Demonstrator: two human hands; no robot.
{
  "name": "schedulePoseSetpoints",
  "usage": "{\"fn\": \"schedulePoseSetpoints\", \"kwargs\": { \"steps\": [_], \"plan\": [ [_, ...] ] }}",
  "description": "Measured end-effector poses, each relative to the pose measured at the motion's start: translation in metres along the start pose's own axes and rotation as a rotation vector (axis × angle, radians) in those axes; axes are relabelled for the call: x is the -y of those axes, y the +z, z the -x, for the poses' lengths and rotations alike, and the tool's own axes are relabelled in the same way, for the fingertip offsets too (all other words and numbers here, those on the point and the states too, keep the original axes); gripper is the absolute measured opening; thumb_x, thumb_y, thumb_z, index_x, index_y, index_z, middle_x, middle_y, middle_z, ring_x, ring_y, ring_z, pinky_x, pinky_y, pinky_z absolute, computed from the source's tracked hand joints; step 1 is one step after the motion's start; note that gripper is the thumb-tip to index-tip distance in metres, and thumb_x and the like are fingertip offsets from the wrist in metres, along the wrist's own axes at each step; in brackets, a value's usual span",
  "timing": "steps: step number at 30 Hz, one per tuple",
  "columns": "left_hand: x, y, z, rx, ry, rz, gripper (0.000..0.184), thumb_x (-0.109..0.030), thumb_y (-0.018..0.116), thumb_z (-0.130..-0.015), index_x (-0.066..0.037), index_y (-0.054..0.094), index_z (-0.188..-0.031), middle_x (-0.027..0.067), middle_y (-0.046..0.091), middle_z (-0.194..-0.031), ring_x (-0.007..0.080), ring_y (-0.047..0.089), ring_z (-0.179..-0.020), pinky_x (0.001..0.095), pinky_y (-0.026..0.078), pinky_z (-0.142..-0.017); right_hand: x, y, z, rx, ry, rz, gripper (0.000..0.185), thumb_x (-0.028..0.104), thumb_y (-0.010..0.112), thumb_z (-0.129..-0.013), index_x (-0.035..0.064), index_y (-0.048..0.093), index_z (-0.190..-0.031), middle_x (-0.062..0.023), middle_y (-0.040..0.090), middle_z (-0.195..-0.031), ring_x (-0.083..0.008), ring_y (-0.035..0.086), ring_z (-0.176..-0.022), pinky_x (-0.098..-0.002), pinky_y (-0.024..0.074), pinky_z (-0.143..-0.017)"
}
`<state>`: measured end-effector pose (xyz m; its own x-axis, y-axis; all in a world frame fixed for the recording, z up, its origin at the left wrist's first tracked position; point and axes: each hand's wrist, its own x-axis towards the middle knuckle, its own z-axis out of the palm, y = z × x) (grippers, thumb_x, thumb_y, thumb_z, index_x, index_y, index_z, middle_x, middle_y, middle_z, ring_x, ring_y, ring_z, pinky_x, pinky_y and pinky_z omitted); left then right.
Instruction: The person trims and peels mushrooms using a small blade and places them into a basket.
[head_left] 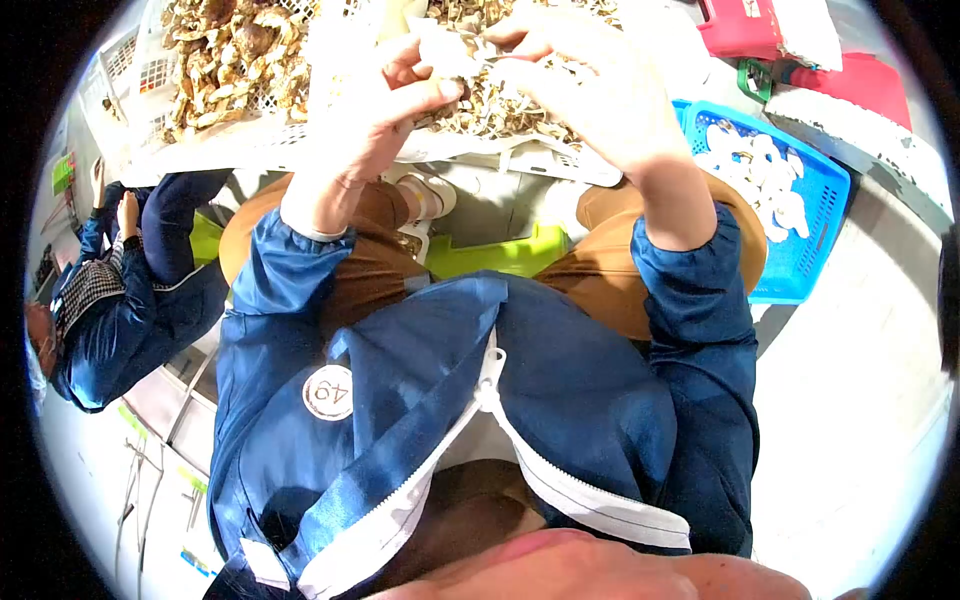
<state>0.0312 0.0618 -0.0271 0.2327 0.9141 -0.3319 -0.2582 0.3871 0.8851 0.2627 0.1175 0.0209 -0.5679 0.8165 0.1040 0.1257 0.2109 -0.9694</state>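
My left hand (375,110) is raised over a white crate, thumb and fingers closed on a pale mushroom (448,52) that is washed out by glare. Opposite it, my right hand (595,85) has its fingertips pinched together close to the mushroom. What sits between those fingertips is too bright to make out. Below both hands, small brownish mushroom scraps (505,105) fill the white crate (520,158). To the left, another white perforated crate (155,75) holds larger brown mushrooms (240,65).
A blue basket (825,225) with white pieces (755,170) stands on the floor at my right. Red containers (740,28) are behind it. A lime-green stool (500,255) shows between my legs. Another person (130,270) sits at the left.
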Motion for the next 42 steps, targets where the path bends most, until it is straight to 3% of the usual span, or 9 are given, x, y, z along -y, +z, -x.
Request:
{"fn": "schedulePoseSetpoints", "kwargs": {
  "steps": [7,13,22,24,26,27,29,34,42],
  "plan": [
    [-0.002,0.008,0.001,-0.037,0.085,-0.166,0.050,-0.016,0.077,-0.086,0.000,0.056,-0.128,0.0072,0.065,-0.118,0.0150,0.060,-0.107,0.0289,0.048,-0.095,-0.016,0.009,0.004,-0.045,-0.153,0.164,0.011,0.008,0.071,-0.087,-0.0017,0.068,-0.092,-0.0111,0.072,-0.107,-0.0171,0.067,-0.096,-0.0297,0.0515,-0.086],
    [-0.003,0.005,0.002,-0.008,0.063,-0.156,0.054,-0.012,0.075,-0.087,-0.003,0.052,-0.135,0.0095,0.063,-0.124,0.0169,0.059,-0.114,0.0294,0.047,-0.098,-0.019,0.017,0.007,-0.053,0.004,0.215,0.011,0.007,0.070,-0.086,0.0008,0.068,-0.096,-0.0087,0.072,-0.101,-0.0165,0.068,-0.085,-0.0290,0.0531,-0.076],
    [-0.008,0.008,0.004,0.113,0.048,-0.183,0.052,-0.011,0.073,-0.088,-0.004,0.052,-0.136,0.0086,0.065,-0.120,0.0157,0.060,-0.112,0.0287,0.049,-0.096,-0.024,0.027,0.004,-0.215,-0.247,0.460,0.013,0.007,0.069,-0.088,0.0025,0.068,-0.100,-0.0082,0.069,-0.090,-0.0195,0.067,-0.080,-0.0295,0.0536,-0.073],
    [-0.009,0.006,0.003,0.099,0.087,-0.213,0.052,-0.010,0.072,-0.088,-0.005,0.052,-0.137,0.0082,0.065,-0.119,0.0147,0.060,-0.110,0.0276,0.049,-0.095,-0.004,0.019,0.001,-0.193,0.202,0.102,0.009,0.006,0.069,-0.085,0.0003,0.067,-0.091,-0.0117,0.066,-0.091,-0.0209,0.064,-0.080,-0.0309,0.0519,-0.071],
    [-0.009,0.004,0.003,0.055,0.135,-0.205,0.055,-0.008,0.073,-0.087,-0.003,0.052,-0.137,0.0094,0.064,-0.121,0.0163,0.059,-0.112,0.0294,0.047,-0.098,0.001,0.017,-0.003,-0.275,0.192,0.056,0.008,0.006,0.069,-0.085,-0.0005,0.067,-0.087,-0.0127,0.064,-0.089,-0.0207,0.062,-0.078,-0.0309,0.0506,-0.068],
    [-0.009,0.003,0.003,0.020,0.165,-0.183,0.058,-0.007,0.075,-0.085,-0.001,0.051,-0.137,0.0108,0.063,-0.124,0.0184,0.058,-0.116,0.0317,0.044,-0.101,-0.006,0.016,-0.004,-0.369,-0.043,0.191,0.008,0.007,0.069,-0.085,-0.0002,0.067,-0.088,-0.0119,0.064,-0.087,-0.0198,0.062,-0.076,-0.0300,0.0502,-0.066],
    [-0.003,-0.007,-0.002,-0.010,0.276,-0.255,0.060,-0.005,0.076,-0.082,0.002,0.051,-0.136,0.0137,0.061,-0.128,0.0218,0.055,-0.122,0.0358,0.042,-0.106,-0.011,0.002,-0.001,-0.277,-0.149,0.429,0.007,0.008,0.070,-0.085,0.0011,0.069,-0.087,-0.0093,0.064,-0.088,-0.0176,0.060,-0.073,-0.0281,0.0486,-0.063],
    [-0.006,0.003,0.002,-0.050,0.301,-0.253,0.060,0.000,0.074,-0.082,0.001,0.050,-0.137,0.0146,0.057,-0.132,0.0224,0.054,-0.124,0.0355,0.043,-0.105,-0.009,0.009,0.001,0.017,0.102,0.177,0.010,0.011,0.071,-0.085,0.0018,0.069,-0.085,-0.0105,0.062,-0.111,-0.0194,0.063,-0.089,-0.0272,0.0526,-0.075],
    [-0.005,-0.001,0.004,-0.049,0.271,-0.333,0.060,0.002,0.072,-0.083,-0.001,0.049,-0.139,0.0121,0.058,-0.132,0.0196,0.055,-0.121,0.0326,0.044,-0.104,-0.009,0.007,0.002,-0.010,-0.044,0.054,0.012,0.013,0.071,-0.086,0.0025,0.070,-0.091,-0.0125,0.064,-0.113,-0.0216,0.064,-0.102,-0.0301,0.0526,-0.085]
  ]
}}
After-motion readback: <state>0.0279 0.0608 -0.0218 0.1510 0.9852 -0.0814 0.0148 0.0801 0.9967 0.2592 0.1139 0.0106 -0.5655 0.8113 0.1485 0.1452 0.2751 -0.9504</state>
